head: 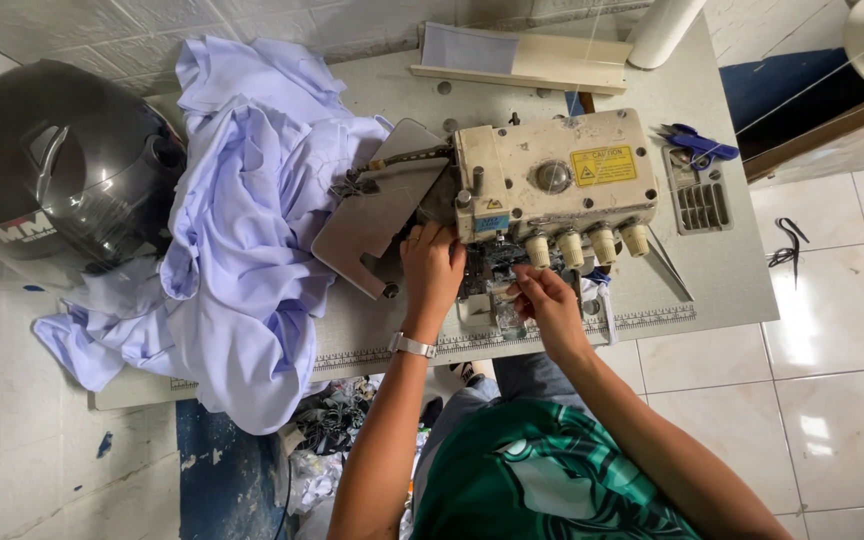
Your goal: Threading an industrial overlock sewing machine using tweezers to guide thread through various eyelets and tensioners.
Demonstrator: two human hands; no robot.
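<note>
Pale work table [722,270], tilted slightly in the view. Heap of lilac cloth [242,220] spilling over table's left half and off its front edge. Dark glossy helmet [52,160] at far left, touching the cloth. Cream overlock sewing machine [552,180] mid-table, long axis running left to right along the table, row of four round knobs facing the person, grey swing-out plate [372,215] hinged open at its left end, angled down toward the front edge.

Left hand [432,268] curled, fingers bent in against the machine's lower front, just right of the grey plate; whether anything is gripped cannot be told. Silver wristwatch [412,346] on that wrist. Right hand [549,300] narrow, fingertips pinched together below the knobs, at the open threading area; thread too fine to make out.

Blue-handled scissors [697,143] right of the machine. Dark snips [787,245] on floor tiles, well apart.
</note>
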